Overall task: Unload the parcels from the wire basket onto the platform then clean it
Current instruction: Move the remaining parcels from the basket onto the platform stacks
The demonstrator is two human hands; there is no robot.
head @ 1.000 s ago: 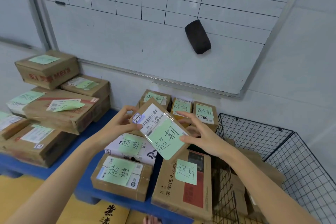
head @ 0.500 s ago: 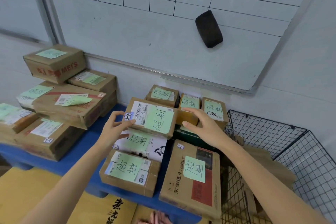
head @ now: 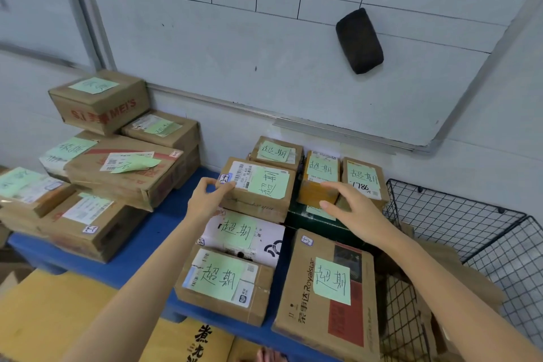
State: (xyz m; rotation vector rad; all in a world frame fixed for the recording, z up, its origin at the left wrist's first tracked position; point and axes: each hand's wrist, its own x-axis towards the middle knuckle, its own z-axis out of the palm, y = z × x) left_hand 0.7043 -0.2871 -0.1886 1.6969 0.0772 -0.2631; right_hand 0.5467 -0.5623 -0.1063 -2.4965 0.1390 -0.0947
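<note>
A brown parcel (head: 258, 185) with a green note and a barcode label lies flat on top of a white parcel (head: 244, 232) on the blue platform (head: 141, 244). My left hand (head: 205, 200) pinches the brown parcel's near left corner. My right hand (head: 349, 211) hovers to its right with fingers spread, over a small orange box (head: 316, 195) and holding nothing. The black wire basket (head: 458, 214) stands at the right of the platform, with brown parcels (head: 449, 261) inside, partly hidden by my right forearm.
Several labelled cartons are stacked on the platform's left half (head: 117, 167) and along the wall (head: 364, 179). A long Royalstar box (head: 329, 297) lies beside the basket. A whiteboard (head: 264, 38) with a black eraser (head: 360, 40) leans behind. Yellow cardboard (head: 58, 317) lies in front.
The brown parcel, held tilted in the air by both hands, has been laid flat on the white parcel. My right hand has let go and moved right.
</note>
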